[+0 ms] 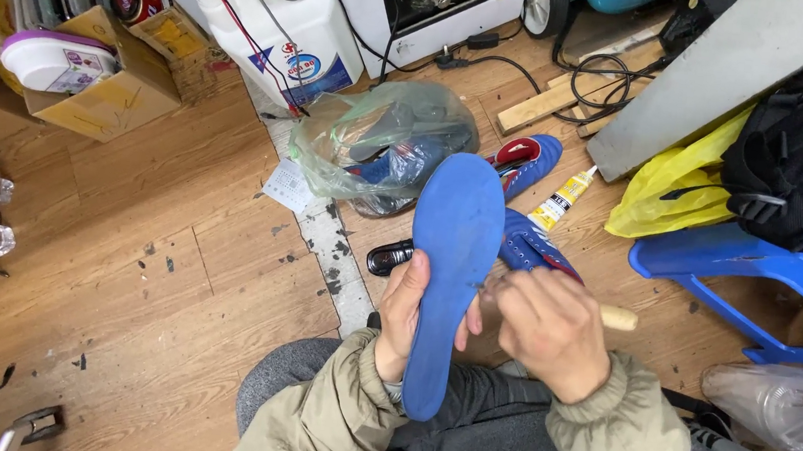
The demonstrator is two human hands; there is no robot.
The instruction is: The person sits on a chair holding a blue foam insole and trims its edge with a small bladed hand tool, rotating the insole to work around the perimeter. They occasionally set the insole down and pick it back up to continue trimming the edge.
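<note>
At frame centre: blue insole [452, 261] held upright over the lap.
Left hand [402, 315] closed on its edge, steadying it; right hand [549, 331] fisted around a wooden-handled tool [615, 318], tip at the insole's edge.

We count one insole [454, 261], two hands, left [402, 315] and right [549, 333], two shoes [528, 161] [533, 249], one glue tube [563, 199], two boxes [112, 91] [182, 43], one stool [764, 274], one jug [284, 19]

- Even, soft indoor light; shadows faint on the wooden floor [120, 256].
- Mild glare on the clear plastic bag [381, 134].
- Wide-angle bending at edges; focus mostly sharp.
</note>
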